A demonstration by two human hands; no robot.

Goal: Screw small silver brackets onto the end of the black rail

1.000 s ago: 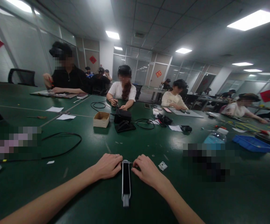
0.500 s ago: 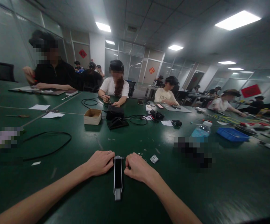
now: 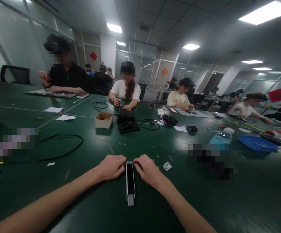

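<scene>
A long, narrow black-and-silver device (image 3: 130, 179) lies on the green table in front of me, with a grey block (image 3: 130, 200) at its near end. My left hand (image 3: 111, 166) is closed, its fingertips gripping the far left corner of the device. At the far right corner, the bent, closed fingers of my right hand (image 3: 147, 170) meet the device's edge. Whatever is between those right fingertips is hidden. Right of that hand sit a small silver metal part (image 3: 167, 166) and several tiny rings (image 3: 157, 156).
Beyond my hands stand an open cardboard box (image 3: 104, 120) and a black box-like device (image 3: 126, 116) with cables. On the right are a bottle of blue liquid (image 3: 221, 138) and a blue tray (image 3: 258, 143). Several people work around the table.
My right hand has moved left, from slightly apart to against the device's far end. The left hand keeps its place there. The whole view has shifted, so the scene appears further right.
</scene>
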